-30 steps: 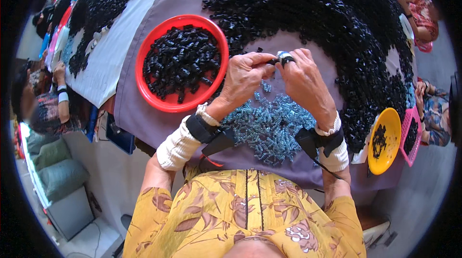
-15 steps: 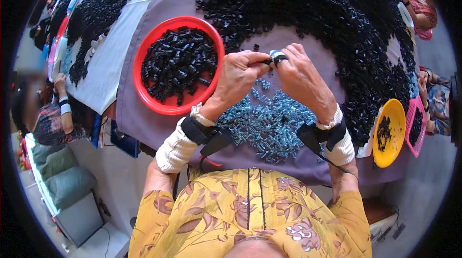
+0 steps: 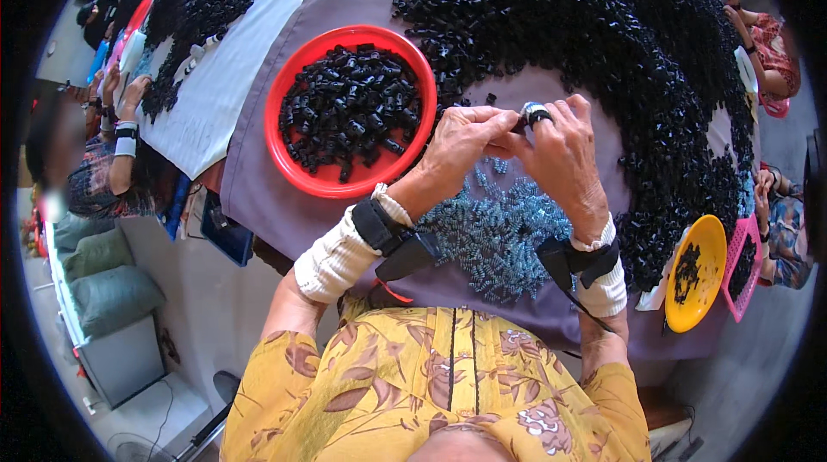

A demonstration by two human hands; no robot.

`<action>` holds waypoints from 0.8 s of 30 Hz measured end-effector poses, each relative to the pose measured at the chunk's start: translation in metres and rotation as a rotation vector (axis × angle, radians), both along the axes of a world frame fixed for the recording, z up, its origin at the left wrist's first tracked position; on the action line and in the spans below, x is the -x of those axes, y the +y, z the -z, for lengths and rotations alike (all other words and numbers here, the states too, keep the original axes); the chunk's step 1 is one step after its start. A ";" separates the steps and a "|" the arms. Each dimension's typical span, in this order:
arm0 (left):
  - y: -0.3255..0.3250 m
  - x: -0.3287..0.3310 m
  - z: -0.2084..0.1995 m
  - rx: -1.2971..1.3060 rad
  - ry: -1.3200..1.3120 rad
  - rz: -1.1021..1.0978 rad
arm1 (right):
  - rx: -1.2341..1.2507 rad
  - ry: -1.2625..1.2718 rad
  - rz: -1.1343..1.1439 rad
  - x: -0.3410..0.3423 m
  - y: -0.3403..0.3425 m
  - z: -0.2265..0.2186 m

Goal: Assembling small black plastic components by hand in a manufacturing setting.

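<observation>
Holding a small black plastic part (image 3: 519,124) in closely pinched fingers of left hand (image 3: 458,145) and right hand (image 3: 564,159) — above the surface (image 3: 538,87), between pale-blue coil springs (image 3: 508,246) and heaped black plastic pieces (image 3: 560,9). Could slip and get lost there — from a loosened pinch or off-centre push.

Wearer's hands (image 3: 560,152): two
Red basin (image 3: 297,171), eleven o'clock: one
Yellow plate (image 3: 685,315), three o'clock: one
Blue-spring heap (image 3: 500,242): one

- Small black piece (image 3: 519,124): mostly covered, so its shape and tilt cannot be told.
- Held right of centre, upper half, between left grip (image 3: 457,147) and right grip (image 3: 564,147).
</observation>
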State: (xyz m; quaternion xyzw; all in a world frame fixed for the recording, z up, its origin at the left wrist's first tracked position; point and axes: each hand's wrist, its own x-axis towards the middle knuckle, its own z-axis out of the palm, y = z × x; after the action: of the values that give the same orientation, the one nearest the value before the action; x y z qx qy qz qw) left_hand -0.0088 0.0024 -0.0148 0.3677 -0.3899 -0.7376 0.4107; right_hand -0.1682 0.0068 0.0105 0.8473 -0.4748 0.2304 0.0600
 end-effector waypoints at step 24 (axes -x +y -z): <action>0.002 -0.004 0.003 -0.076 0.048 0.051 | -0.082 -0.160 -0.048 0.004 -0.001 -0.002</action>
State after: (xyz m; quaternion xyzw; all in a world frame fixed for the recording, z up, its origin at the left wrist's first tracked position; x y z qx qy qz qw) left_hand -0.0047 0.0042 -0.0177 0.3554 -0.3608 -0.7707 0.3867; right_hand -0.1721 0.0056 0.0127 0.8390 -0.4667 0.2792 -0.0186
